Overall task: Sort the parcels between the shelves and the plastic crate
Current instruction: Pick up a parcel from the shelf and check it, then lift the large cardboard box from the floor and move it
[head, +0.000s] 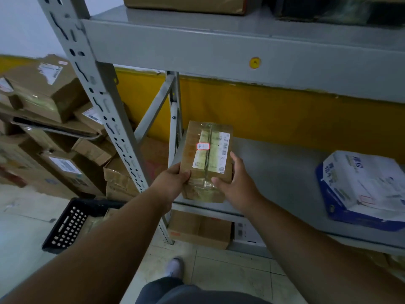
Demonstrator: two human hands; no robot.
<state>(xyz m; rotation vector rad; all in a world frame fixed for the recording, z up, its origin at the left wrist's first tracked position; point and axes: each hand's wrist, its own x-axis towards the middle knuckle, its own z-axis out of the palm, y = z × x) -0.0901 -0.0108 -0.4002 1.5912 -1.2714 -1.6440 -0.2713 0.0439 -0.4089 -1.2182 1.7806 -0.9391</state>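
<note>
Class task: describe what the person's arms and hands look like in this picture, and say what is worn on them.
Both arms are bare from the frame edge to the wrist: no sleeves show. The left hand and right hand wear no gloves, and no watch, ring or wristband is visible. Fingernails look short.

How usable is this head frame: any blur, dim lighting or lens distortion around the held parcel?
Head view: dim, bluish light; wide-angle bending bows the shelf upright. The brown parcel gripped by the left hand and right hand is fairly sharp, though its label print is unreadable. The white-and-blue box and black crate near the edges look soft.
</note>
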